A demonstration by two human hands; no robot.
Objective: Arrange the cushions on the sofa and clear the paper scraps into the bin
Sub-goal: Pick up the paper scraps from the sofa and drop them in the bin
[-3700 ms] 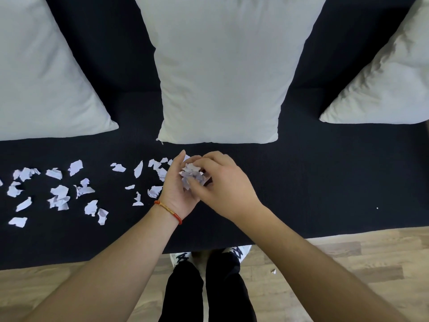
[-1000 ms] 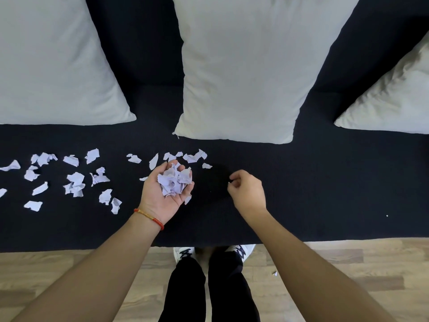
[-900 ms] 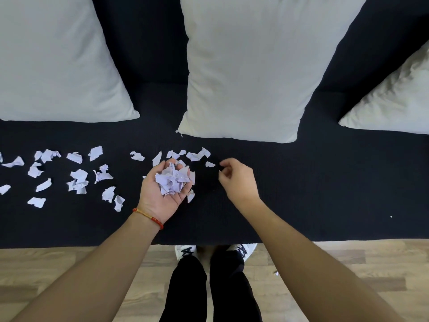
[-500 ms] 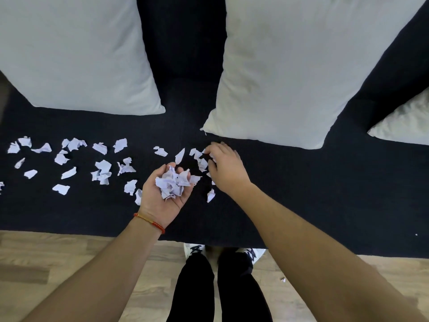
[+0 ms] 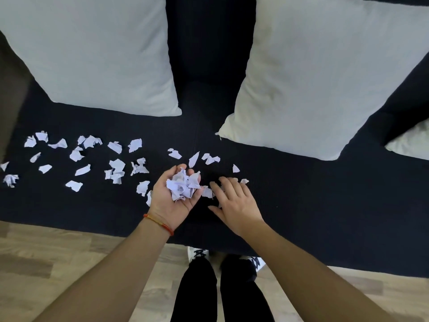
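My left hand (image 5: 173, 202) is cupped palm up over the dark sofa seat (image 5: 313, 205) and holds a heap of white paper scraps (image 5: 183, 185). My right hand (image 5: 235, 203) lies flat just to its right, fingers spread over a few scraps (image 5: 207, 192) on the seat. Several more loose scraps (image 5: 116, 169) are strewn across the seat to the left. Two large white cushions lean against the backrest: one at the left (image 5: 92, 49), one at the right (image 5: 325, 73). A third cushion (image 5: 411, 141) shows only its corner at the right edge. No bin is in view.
A wooden floor (image 5: 58, 263) runs along the sofa's front edge. My legs and shoes (image 5: 222, 287) stand against that edge. A brown armrest or wall (image 5: 9, 96) borders the sofa's left end.
The view has shifted left along the sofa. My right hand went from pinching scraps near the cushion to lying flat with fingers spread beside my left hand. The left hand still holds its heap.
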